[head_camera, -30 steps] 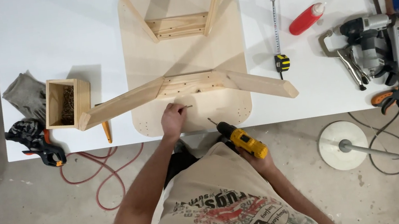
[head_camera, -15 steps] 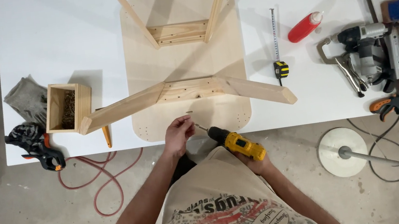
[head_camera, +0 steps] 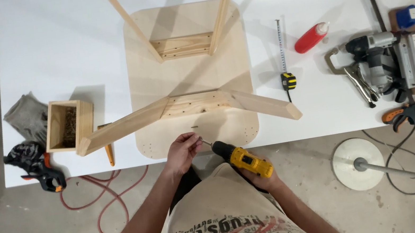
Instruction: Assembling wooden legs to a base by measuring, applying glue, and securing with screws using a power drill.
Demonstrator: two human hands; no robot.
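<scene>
- We find an upturned wooden stool (head_camera: 189, 76) on the white table (head_camera: 49, 52), its four legs and both cross rails already in place.
- Left hand (head_camera: 183, 152) is pinched narrow around a small screw (head_camera: 201, 142) at the drill's tip.
- Right hand (head_camera: 263, 179) is wrapped about the yellow drill (head_camera: 242, 159), just off the seat's near edge.
- In our judgement the screw is not yet driven; a box of screws (head_camera: 67, 127) stands left.

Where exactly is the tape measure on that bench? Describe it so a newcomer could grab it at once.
Start at the white workbench and find the upturned wooden stool lying in its middle. Just right of the stool seat lies the tape measure, a small yellow and black case with its thin blade drawn out straight toward the far edge. The red bottle beside it is bigger and rounded.
</scene>
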